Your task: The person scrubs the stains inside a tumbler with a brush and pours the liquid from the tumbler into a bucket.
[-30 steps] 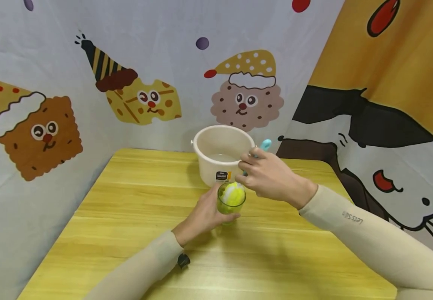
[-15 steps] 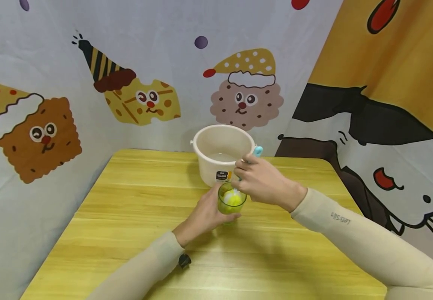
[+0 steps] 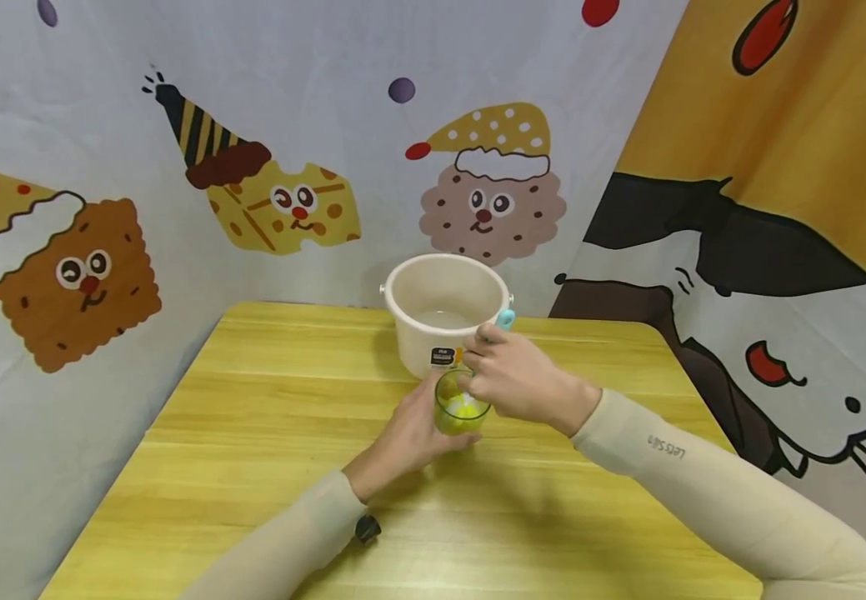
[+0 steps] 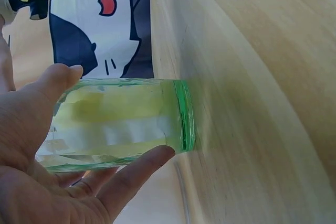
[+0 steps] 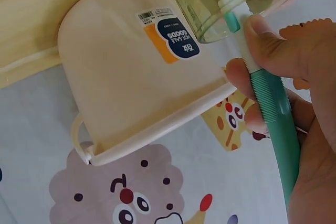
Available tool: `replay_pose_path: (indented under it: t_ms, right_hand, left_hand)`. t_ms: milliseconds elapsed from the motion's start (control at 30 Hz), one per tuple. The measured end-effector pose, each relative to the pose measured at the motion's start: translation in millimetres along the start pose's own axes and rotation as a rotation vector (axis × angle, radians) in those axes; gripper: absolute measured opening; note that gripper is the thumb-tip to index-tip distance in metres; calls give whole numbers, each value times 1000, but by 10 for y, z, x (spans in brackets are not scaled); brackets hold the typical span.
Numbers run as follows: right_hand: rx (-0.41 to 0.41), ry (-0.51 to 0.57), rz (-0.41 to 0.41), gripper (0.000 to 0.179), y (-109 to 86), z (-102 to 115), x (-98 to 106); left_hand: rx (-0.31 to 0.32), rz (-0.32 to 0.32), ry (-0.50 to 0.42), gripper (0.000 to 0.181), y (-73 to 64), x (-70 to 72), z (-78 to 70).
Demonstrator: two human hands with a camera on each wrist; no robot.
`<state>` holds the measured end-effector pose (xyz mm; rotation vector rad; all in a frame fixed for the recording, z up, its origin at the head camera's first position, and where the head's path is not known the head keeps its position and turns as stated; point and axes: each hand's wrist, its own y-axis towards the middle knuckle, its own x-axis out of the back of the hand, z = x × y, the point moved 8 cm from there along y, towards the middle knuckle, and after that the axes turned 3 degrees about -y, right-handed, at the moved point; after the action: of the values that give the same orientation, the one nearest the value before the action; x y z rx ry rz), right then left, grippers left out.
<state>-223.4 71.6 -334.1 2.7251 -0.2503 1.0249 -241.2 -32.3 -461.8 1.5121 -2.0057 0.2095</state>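
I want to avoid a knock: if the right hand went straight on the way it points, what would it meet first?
Most likely the green glass, at its rim, close ahead of the right hand; the depth leaves unclear whether the two touch.

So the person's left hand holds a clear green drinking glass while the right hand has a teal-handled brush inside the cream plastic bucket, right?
Not quite: the right hand has the brush inside the glass, not the bucket, as the right wrist view shows.
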Motion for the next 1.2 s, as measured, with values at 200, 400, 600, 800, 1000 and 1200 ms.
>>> replay_pose_path:
  t_ms: [200,400,600,800,1000,1200]
  right_hand:
    - [-20,10,15,28,-3,26,-12]
    - [-36,24,13,26,34,54,-16]
    - [-50,33,17,28,37,73,-41]
    - [-59,47,24,37,26,82,-55]
    - [-68,54,23,35,15,89,-69]
    - [-78,87,33,37,-9,42,-108]
  left_hand:
    - [-4,-3,7,102,-5,2,6]
    - [2,-16,14,101,-7,24,16]
    - [-6,-15,31,100,-8,11,6]
    - [-1,-13,27,100,-30,-4,5]
    - [5,-16,22,100,-31,-7,-1]
    - [5,-13,11,100,-12,-4,-8]
